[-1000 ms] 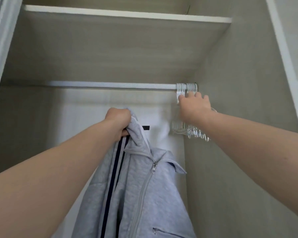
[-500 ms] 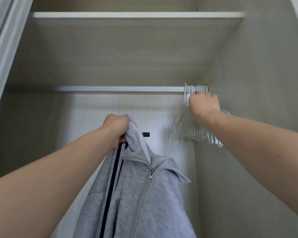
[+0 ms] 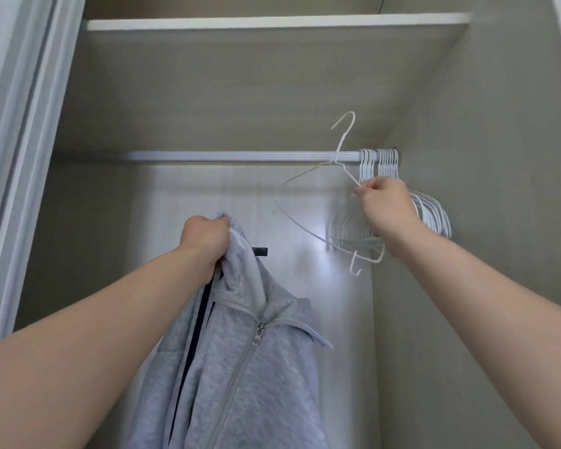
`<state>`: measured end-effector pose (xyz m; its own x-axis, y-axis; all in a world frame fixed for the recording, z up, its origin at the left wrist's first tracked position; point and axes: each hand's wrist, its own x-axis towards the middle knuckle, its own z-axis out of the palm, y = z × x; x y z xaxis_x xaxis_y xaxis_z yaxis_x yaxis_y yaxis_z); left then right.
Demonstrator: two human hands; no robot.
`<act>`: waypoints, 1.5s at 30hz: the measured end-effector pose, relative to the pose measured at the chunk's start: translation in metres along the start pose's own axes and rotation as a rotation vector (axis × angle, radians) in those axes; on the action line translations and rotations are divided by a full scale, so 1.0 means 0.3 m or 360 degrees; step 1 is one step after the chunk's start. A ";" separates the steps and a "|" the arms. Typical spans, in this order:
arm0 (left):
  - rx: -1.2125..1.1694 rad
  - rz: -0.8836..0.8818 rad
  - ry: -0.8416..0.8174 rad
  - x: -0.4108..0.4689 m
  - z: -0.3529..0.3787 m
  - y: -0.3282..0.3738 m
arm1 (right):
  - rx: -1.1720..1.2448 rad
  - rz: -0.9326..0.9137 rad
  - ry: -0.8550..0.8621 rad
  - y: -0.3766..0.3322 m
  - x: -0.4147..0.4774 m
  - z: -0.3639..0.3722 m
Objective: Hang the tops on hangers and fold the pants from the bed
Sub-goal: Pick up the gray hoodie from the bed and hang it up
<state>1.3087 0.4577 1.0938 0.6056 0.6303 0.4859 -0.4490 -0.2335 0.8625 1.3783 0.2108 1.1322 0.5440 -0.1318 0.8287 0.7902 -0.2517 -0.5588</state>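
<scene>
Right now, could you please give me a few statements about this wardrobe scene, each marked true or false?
1. The left hand grips the grey zip jacket near its collar. True.
2. The right hand holds nothing. False: it pinches a white wire hanger.
3. That hanger's hook sits on the rail. False: the hook points up above the rail, free of it.
4. A bunch of white hangers hangs at the rail's right end. True.
5. The jacket is on a hanger. False: it hangs only from the left hand.
</scene>
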 end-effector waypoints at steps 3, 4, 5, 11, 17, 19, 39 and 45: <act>-0.0018 -0.0001 0.0001 -0.035 -0.045 -0.017 | 0.0490 0.0124 -0.0003 0.043 -0.163 -0.036; -0.0033 -0.0007 -0.0005 -0.051 -0.060 -0.022 | 0.0555 0.0125 0.0029 0.056 -0.217 -0.048; -0.0048 -0.0013 -0.0012 -0.065 -0.074 -0.027 | 0.0629 0.0135 0.0056 0.066 -0.267 -0.055; -0.0048 -0.0046 -0.0030 -0.175 -0.101 -0.056 | 0.1155 0.0541 -0.0283 0.018 -0.378 -0.090; -0.0095 -0.0074 -0.0092 -0.331 -0.084 -0.010 | 0.1150 0.0387 -0.0536 -0.057 -0.449 -0.240; -0.0067 -0.0085 -0.0091 -0.396 -0.072 0.023 | 0.1069 0.0334 -0.0542 -0.083 -0.487 -0.317; 0.0136 -0.0566 -0.0168 -1.377 0.062 0.078 | 0.0657 0.0432 -0.0736 -0.095 -1.097 -1.303; 0.0325 -0.0588 -0.0338 -1.645 0.054 -0.017 | 0.0561 0.0572 -0.0868 -0.041 -1.323 -1.486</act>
<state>1.0228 0.1359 0.8521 0.8310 0.5382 0.1409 -0.0523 -0.1766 0.9829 1.0267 -0.1610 0.8248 0.7765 0.3702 0.5099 0.5307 0.0522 -0.8460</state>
